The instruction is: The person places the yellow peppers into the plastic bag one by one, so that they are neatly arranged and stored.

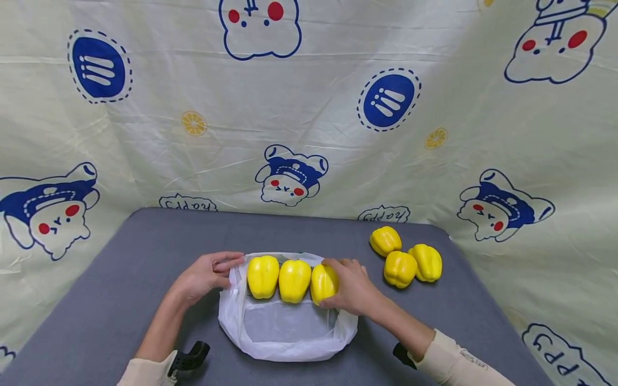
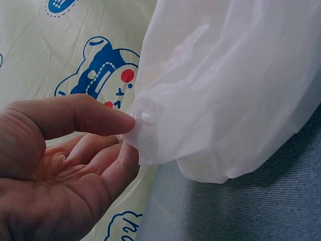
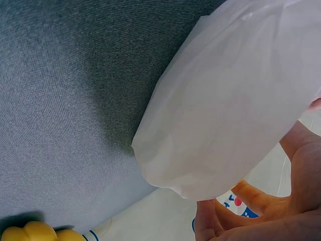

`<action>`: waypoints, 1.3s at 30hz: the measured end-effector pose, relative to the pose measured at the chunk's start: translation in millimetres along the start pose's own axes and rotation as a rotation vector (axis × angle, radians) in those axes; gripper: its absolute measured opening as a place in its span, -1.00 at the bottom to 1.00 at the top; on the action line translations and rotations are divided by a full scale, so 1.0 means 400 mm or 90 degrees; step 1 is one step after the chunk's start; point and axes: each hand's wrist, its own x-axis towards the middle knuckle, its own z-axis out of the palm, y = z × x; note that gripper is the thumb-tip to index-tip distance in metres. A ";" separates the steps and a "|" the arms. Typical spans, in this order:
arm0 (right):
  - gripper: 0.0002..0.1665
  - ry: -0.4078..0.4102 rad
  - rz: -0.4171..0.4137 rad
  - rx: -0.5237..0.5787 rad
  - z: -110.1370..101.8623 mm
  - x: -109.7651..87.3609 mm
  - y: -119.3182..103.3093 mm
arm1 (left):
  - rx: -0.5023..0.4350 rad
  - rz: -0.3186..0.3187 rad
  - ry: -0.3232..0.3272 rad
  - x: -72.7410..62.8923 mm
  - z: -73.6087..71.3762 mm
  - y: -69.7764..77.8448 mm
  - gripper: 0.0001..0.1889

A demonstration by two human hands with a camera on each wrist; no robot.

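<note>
A white plastic bag (image 1: 285,351) lies with its mouth spread wide on the grey table. Two yellow bell peppers, a left one (image 1: 263,277) and a middle one (image 1: 295,281), sit side by side along its far side. My right hand (image 1: 354,287) grips a third yellow bell pepper (image 1: 323,283) beside them, at the right of the opening. At the left rim, my left hand (image 1: 200,279) pinches the bag's edge; the left wrist view shows thumb and finger on the thin plastic (image 2: 150,135). From the right wrist, the bag's wall (image 3: 225,110) hides the held pepper.
Three more yellow bell peppers stand close together at the back right: a rear one (image 1: 385,241), a front one (image 1: 400,269) and a right one (image 1: 428,262). Behind the grey table (image 1: 120,300) hangs a pale printed sheet (image 1: 333,112).
</note>
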 end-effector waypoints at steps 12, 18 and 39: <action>-0.04 0.024 -0.015 0.012 0.009 0.001 0.010 | -0.003 0.021 -0.021 -0.005 0.001 0.001 -0.25; -0.03 0.036 -0.016 0.020 0.013 0.003 0.017 | -0.005 0.017 -0.017 -0.005 0.001 0.000 -0.25; -0.03 0.012 -0.001 0.021 0.014 0.017 0.028 | 0.006 0.008 -0.011 -0.004 0.003 0.001 -0.25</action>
